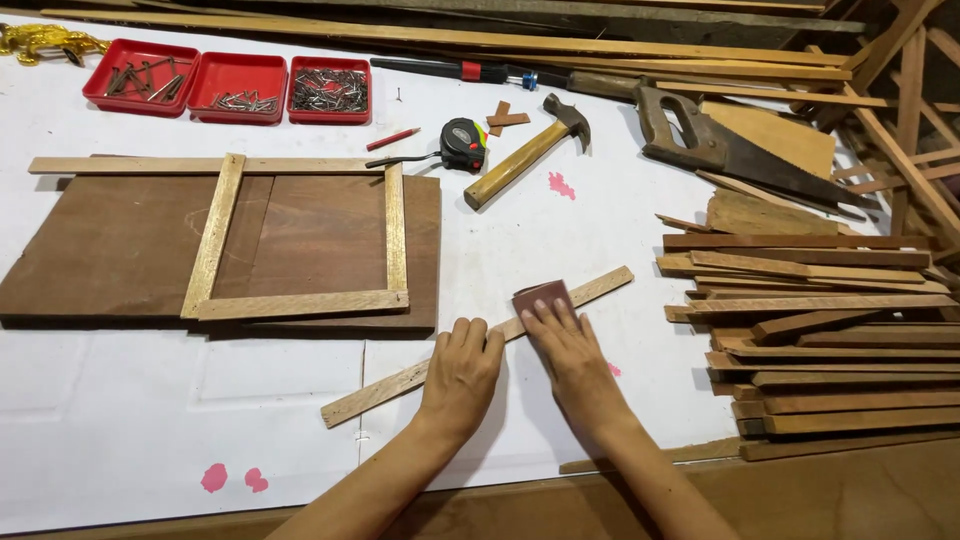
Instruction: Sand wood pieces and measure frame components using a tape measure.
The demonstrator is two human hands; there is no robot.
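Workbench seen from the head camera. The table (560,230), covered in white sheet, carries a dark board (110,245) at left with a pale frame (300,300) of thin strips resting on it. A stack of slats (820,340) lies at right, just beside the working area; a saw (740,150) lies above it, and a hammer (525,150) and tape measure (463,143) lie near the centre top. Three red trays (230,88) of nails sit at upper left, with a pencil (393,139) close by.

The strip (390,390) lies diagonally on the table in front of the person, low at left and high at right. The left hand (462,370) lies flat on it, fingers together and extended, pinning it down. The right hand (570,345) presses flat, fingers extended, on a small dark red sanding pad (540,296) that sits on the strip just beside the left fingertips.

Risks, as a judgement: the strip is thin and held only by palm pressure, so a strong stroke could make it slide or pivot on the smooth sheet. The two hands nearly touch, so the pad could rub the left fingertips. A rough edge could give a splinter to a bare palm.
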